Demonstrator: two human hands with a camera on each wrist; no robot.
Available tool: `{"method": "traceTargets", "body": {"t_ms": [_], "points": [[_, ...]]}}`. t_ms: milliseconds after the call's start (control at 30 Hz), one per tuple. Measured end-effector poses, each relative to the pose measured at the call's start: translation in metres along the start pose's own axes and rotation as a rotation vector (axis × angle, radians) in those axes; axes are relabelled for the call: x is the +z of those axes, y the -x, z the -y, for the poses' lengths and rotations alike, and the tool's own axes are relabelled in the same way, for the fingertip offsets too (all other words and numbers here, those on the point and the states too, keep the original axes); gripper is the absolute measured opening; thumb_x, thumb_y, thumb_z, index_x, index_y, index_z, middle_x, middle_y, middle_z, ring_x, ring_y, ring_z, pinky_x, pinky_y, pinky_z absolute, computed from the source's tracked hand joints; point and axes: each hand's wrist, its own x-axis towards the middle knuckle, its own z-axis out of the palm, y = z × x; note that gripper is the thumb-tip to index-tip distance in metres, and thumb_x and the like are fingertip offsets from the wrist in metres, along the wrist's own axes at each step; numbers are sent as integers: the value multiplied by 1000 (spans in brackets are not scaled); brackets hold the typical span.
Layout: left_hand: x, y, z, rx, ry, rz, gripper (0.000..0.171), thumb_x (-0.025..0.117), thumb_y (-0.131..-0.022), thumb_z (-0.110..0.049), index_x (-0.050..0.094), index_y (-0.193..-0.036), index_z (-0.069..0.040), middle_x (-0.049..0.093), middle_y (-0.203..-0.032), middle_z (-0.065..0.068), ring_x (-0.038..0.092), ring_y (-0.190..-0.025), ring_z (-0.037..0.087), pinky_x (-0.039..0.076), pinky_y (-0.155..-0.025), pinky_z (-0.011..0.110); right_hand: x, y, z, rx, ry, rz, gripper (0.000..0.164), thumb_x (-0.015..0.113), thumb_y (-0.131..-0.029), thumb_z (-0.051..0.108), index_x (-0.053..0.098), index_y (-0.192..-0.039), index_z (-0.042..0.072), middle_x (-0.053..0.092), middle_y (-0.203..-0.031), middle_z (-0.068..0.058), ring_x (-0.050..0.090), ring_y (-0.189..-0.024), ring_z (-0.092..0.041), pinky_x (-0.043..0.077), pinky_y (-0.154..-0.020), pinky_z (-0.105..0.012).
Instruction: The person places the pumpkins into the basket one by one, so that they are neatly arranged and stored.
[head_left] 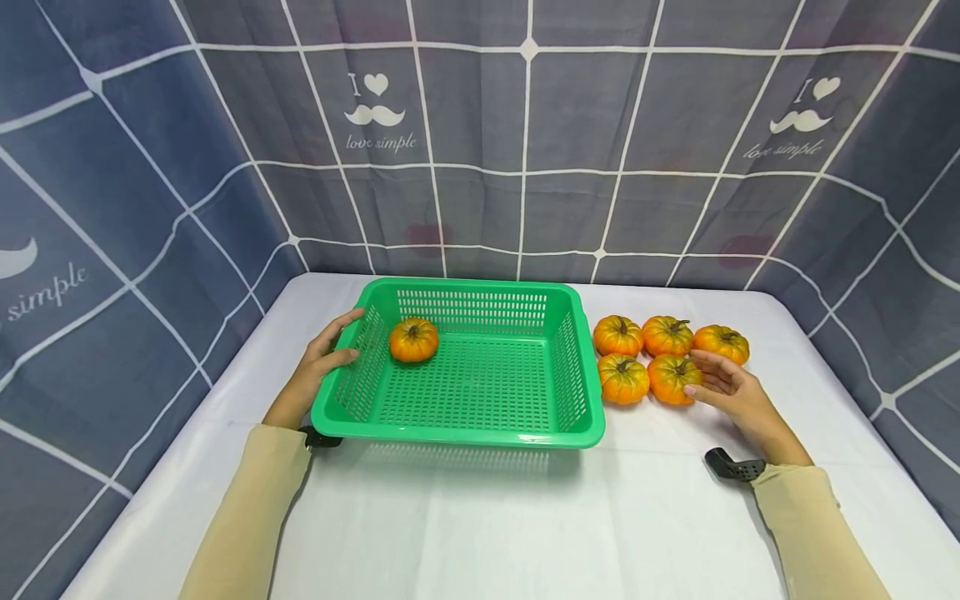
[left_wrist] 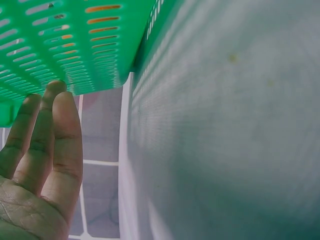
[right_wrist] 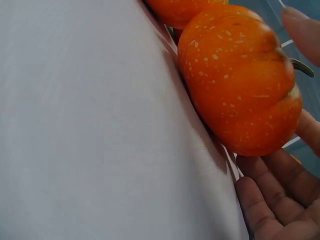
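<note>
White tabletop, right hand beside pumpkin

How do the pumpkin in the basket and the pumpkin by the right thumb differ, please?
The basket pumpkin sits inside the green basket; the other pumpkin rests on the white table. The basket pumpkin is alone; the other pumpkin has neighbours and the right hand beside it. Both are orange and stemmed.

A rectangular slotted plastic basket is coloured bright green. Small, round, ribbed pumpkins are coloured orange and streaked with yellow-green; one is flecked with pale dots. The dark grey-blue fabric backdrop is patterned with white grid lines, hearts, moustaches and lettering. The flat tablecloth is coloured white, the fabric sleeves tan.
</note>
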Motion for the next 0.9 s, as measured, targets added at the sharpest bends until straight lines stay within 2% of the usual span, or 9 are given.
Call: {"method": "traceTargets", "body": {"t_ms": [67, 133, 233, 300, 433, 567, 633, 800, 900], "points": [[0, 0, 0, -8, -9, 0, 68, 51, -104, -7, 34, -170, -7, 25, -177, 16, 28, -158, 35, 36, -113, 32, -1, 0, -2, 4, -8, 30, 65, 71, -102, 1, 41, -159, -9, 55, -134, 28, 54, -121, 13, 44, -98, -6], [0, 1, 0, -11, -12, -2, 68, 51, -104, -7, 34, -170, -8, 25, -177, 16, 27, -158, 35, 36, -114, 33, -1, 0, -5, 5, -35, 50, 69, 71, -101, -2, 38, -161, -11, 55, -136, 27, 54, -123, 13, 44, -99, -6], [-1, 1, 0, -15, -15, -2, 68, 52, -104, -7, 34, -170, -7, 24, -178, 15, 24, -160, 36, 32, -117, 42, -2, 1, -7, 8, -64, 66, 73, 72, -99, -5, 35, -162, -12, 55, -137, 26, 54, -124, 13, 43, -99, -6], [-1, 1, 0, -20, -21, -4, 68, 52, -105, -8, 34, -170, -8, 23, -178, 14, 22, -161, 35, 32, -117, 40, -2, 1, -8, 16, -68, 74, 75, 73, -99, -6, 34, -162, -12, 54, -138, 26, 54, -124, 14, 43, -99, -6], [0, 2, -2, -40, -19, -4, 68, 52, -105, -10, 34, -171, -12, 25, -177, 14, 30, -156, 34, 37, -113, 37, -3, 1, -8, 38, -39, 89, 78, 74, -99, -2, 32, -164, -11, 51, -138, 26, 52, -124, 15, 43, -99, -7], [0, 3, -3, -49, -21, -7, 68, 52, -106, -11, 34, -171, -14, 23, -178, 12, 24, -159, 36, 29, -121, 54, -3, 1, -7, 58, -18, 95, 78, 75, -99, 1, 32, -164, -10, 51, -138, 26, 51, -123, 15, 43, -98, -7], [0, 3, -3, -55, -27, -7, 68, 53, -106, -12, 33, -171, -15, 22, -179, 11, 21, -161, 34, 25, -122, 57, -3, 0, -7, 62, -14, 93, 78, 76, -99, 1, 33, -163, -11, 51, -137, 26, 51, -123, 15, 43, -99, -7], [-1, 3, -3, -58, -23, -4, 68, 52, -107, -12, 33, -172, -17, 24, -178, 12, 31, -154, 29, 34, -115, 39, -3, 0, -5, 82, -9, 79, 78, 77, -98, 0, 32, -160, -16, 53, -132, 29, 52, -120, 15, 43, -98, -7], [-1, 2, -3, -39, -15, -2, 67, 51, -106, -9, 34, -171, -14, 24, -177, 14, 30, -156, 32, 34, -115, 39, -3, 0, -5, 97, 0, 72, 80, 77, -97, 0, 32, -160, -17, 54, -128, 29, 53, -118, 15, 43, -97, -6]]}}
